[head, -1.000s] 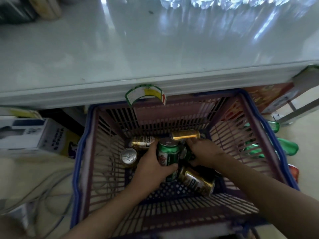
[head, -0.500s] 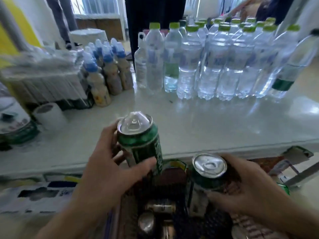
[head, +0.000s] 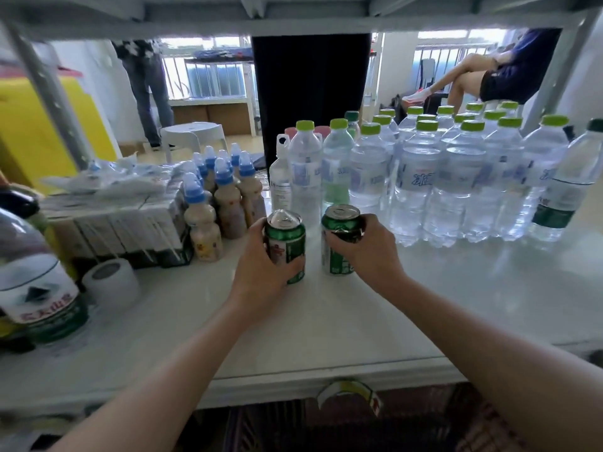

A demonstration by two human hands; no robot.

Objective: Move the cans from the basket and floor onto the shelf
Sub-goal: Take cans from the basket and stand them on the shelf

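Both hands are busy: my left hand (head: 261, 272) is wrapped round a green can (head: 285, 244), and my right hand (head: 365, 252) grips a second green can (head: 339, 239) just beside it at three o'clock. Both cans stand upright on the white shelf (head: 326, 321), or so close to it that I cannot tell whether their bases have fully settled. I judge this as the placing step of the job, with only the letting go left for this pair.

Next I would ease the fingers off without tipping either can, then draw both arms back toward six o'clock and down to the basket (head: 277, 429), whose slats show dimly under the shelf's front edge.

Room is tight ahead. At twelve o'clock the water bottles (head: 424, 190) stand close behind the cans, spreading toward two o'clock. At ten o'clock the small blue-capped bottles (head: 225, 203) sit near the left can, with a white roll (head: 111, 282) and a large bottle (head: 36, 278) out at nine o'clock. Open shelf lies from four to eight o'clock, between the cans and the front edge, plenty for more cans. An upper shelf frame (head: 293, 14) overhead limits lifting.
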